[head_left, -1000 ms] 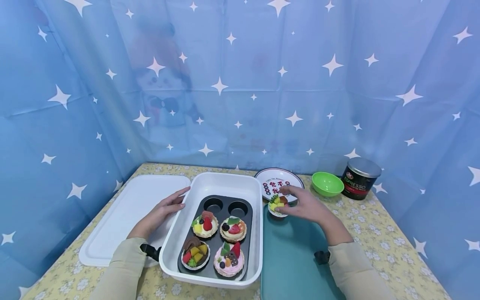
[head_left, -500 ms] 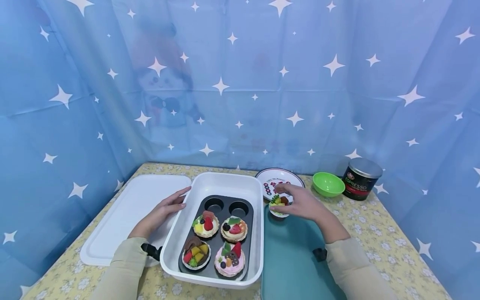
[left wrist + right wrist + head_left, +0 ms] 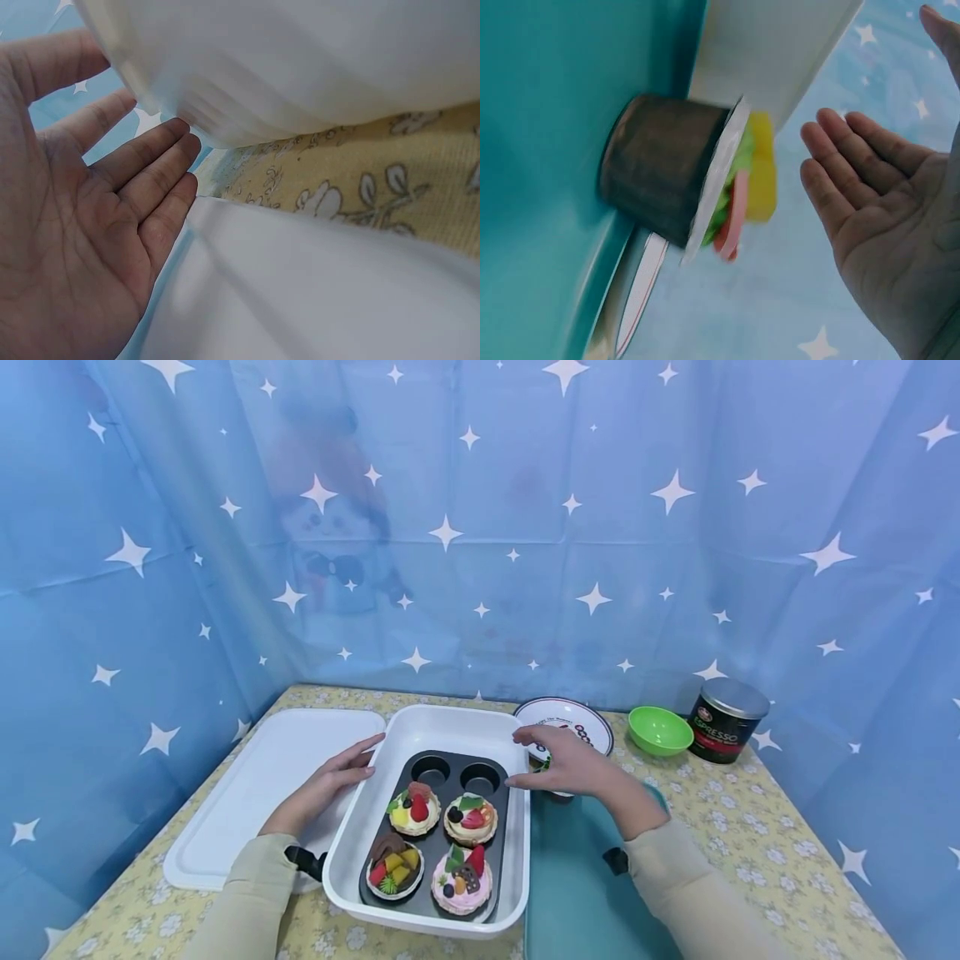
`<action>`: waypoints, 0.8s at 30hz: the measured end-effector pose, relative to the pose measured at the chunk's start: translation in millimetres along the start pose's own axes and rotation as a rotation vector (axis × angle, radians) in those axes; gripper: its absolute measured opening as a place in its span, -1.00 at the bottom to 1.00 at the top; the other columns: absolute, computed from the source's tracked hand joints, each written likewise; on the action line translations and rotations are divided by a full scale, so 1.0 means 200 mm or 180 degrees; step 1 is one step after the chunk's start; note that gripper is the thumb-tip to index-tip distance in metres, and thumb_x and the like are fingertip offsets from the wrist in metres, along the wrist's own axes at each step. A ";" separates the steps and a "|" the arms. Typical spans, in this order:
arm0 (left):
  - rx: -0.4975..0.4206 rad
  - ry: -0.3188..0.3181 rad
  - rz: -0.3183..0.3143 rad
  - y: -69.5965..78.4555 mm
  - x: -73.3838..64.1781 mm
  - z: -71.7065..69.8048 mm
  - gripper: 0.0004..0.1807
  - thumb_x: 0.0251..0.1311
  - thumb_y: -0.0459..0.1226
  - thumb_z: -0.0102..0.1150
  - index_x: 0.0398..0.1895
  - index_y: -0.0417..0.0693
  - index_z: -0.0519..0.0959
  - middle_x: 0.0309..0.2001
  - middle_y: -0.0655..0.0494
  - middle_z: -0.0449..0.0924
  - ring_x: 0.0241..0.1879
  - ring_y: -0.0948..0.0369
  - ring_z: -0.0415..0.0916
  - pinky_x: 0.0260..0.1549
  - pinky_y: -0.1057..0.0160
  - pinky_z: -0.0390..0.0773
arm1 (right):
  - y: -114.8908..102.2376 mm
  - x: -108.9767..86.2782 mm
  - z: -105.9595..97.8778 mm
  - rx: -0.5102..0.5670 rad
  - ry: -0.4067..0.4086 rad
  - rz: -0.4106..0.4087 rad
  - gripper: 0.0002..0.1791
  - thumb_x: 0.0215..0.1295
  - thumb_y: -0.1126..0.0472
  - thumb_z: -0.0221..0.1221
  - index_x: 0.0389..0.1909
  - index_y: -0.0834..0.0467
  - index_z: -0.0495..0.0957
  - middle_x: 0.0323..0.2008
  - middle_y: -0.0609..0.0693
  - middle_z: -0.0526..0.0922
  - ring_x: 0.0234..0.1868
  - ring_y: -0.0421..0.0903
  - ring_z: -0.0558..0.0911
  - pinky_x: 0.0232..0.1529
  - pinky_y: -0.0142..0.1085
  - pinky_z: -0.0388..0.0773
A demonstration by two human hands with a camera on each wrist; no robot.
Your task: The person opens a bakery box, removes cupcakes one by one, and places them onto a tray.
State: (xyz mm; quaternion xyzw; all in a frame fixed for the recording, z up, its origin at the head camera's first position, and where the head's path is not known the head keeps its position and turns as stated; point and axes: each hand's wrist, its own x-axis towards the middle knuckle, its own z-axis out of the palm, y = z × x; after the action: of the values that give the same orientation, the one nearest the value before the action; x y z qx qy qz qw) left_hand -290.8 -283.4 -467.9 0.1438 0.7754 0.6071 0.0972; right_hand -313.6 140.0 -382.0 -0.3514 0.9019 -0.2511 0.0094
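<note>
My left hand (image 3: 326,785) lies along the left wall of a white bin (image 3: 341,868), its fingers extended and the tips at the wall in the left wrist view. Inside the bin is a dark muffin pan (image 3: 427,842) with several fruit-topped tarts, among them a pink cream one (image 3: 461,885). Two cups at its far end show their dark bottoms. My right hand (image 3: 570,764) hovers at the bin's right rim, fingers straight and holding nothing. Behind it, a fruit-topped tart in a dark cup (image 3: 667,165) stands on the teal tray (image 3: 547,150), apart from the hand and mostly hidden in the head view.
A white lid (image 3: 262,793) lies left of the bin. Behind the tray is a round plate (image 3: 600,731) with printed writing. Farther right are a green bowl (image 3: 660,732) and a black espresso tin (image 3: 723,727). A blue star-patterned curtain (image 3: 480,568) hangs behind the table.
My right hand has moved left from the tart on the tray to the bin's right rim, leaving the tart where it stood. The left hand has stayed at the bin's wall.
</note>
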 end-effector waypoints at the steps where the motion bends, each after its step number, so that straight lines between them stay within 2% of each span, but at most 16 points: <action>1: 0.0015 -0.0001 0.0004 0.00 0.00 0.00 -0.33 0.46 -0.10 0.06 0.59 0.28 0.16 0.59 -0.01 -0.01 0.55 -0.10 -0.08 0.43 -0.25 -0.02 | -0.02 0.01 0.01 0.0008 -0.0025 -0.0009 -0.05 0.12 -0.37 0.35 0.38 0.16 0.42 0.23 0.03 0.56 0.27 0.04 0.52 0.24 0.04 0.46; 7: 0.0004 -0.0014 0.0016 0.00 0.00 0.00 -0.33 0.46 -0.11 0.06 0.59 0.27 0.15 0.59 -0.03 0.00 0.55 -0.11 -0.07 0.43 -0.26 -0.02 | -0.10 0.09 0.07 0.0047 -0.0184 -0.0059 0.00 0.06 -0.47 0.31 0.39 0.10 0.42 0.24 -0.04 0.54 0.28 -0.04 0.50 0.25 -0.02 0.45; 14: 0.0007 0.0032 -0.0063 0.01 -0.01 0.01 -0.32 0.43 -0.10 0.09 0.58 0.35 0.17 0.58 0.02 0.04 0.54 -0.07 -0.03 0.44 -0.23 0.00 | -0.19 0.18 0.16 0.0033 -0.0413 -0.0365 -0.06 0.14 -0.37 0.33 0.41 0.11 0.39 0.26 0.03 0.53 0.27 -0.03 0.51 0.23 -0.07 0.48; 18: -0.0007 0.0051 -0.0101 0.02 -0.01 0.01 -0.33 0.43 -0.10 0.09 0.56 0.39 0.19 0.57 0.07 0.07 0.54 -0.03 -0.01 0.44 -0.21 0.02 | -0.24 0.22 0.20 0.0011 -0.0569 -0.0392 -0.05 0.15 -0.35 0.33 0.43 0.13 0.36 0.28 0.05 0.52 0.28 -0.01 0.50 0.24 -0.08 0.49; 24: -0.0009 -0.0009 -0.0020 0.02 -0.01 0.01 -0.33 0.46 -0.11 0.05 0.59 0.28 0.15 0.57 -0.04 0.05 0.53 -0.10 0.02 0.41 -0.24 0.06 | -0.30 0.27 0.26 -0.0079 -0.0708 -0.0417 -0.06 0.17 -0.35 0.32 0.43 0.11 0.35 0.28 -0.01 0.51 0.28 -0.07 0.50 0.25 -0.12 0.48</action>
State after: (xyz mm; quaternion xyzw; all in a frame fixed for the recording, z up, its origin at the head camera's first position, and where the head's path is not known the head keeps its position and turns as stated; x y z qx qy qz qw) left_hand -288.2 -281.6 -463.5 0.1421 0.7748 0.6078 0.1005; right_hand -307.8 45.0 -390.7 -0.4353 0.8734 -0.1995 0.0886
